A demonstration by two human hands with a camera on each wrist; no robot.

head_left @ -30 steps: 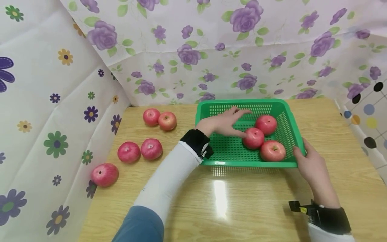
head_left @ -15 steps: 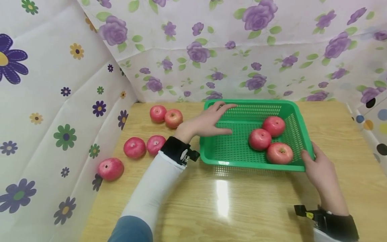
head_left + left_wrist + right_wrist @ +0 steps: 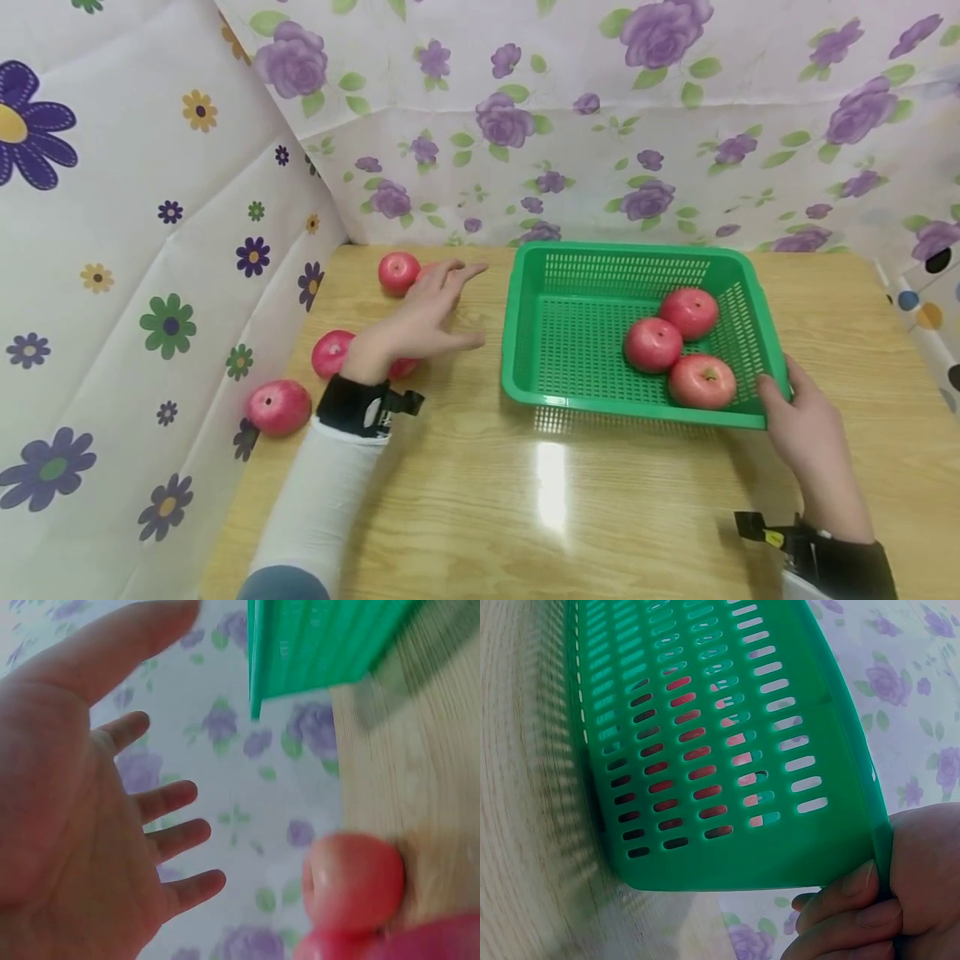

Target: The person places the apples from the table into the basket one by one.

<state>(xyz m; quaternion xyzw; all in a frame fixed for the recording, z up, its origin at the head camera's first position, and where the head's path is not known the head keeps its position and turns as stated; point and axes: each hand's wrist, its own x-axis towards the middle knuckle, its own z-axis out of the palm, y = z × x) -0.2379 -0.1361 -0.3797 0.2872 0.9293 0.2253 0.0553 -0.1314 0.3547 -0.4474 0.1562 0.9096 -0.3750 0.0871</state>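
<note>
No lettering, brand or number can be read.
Faint pale marks (image 3: 283, 649) on the green perforated plastic basket (image 3: 637, 410), near the far edge of the wood-grain counter (image 3: 465, 517), are too blurred to read. The small white patch (image 3: 372, 412) on the black left wrist strap (image 3: 341, 405) and small yellow tag (image 3: 774, 538) beside the black right wrist strap (image 3: 851, 565) yield no legible wording.
</note>
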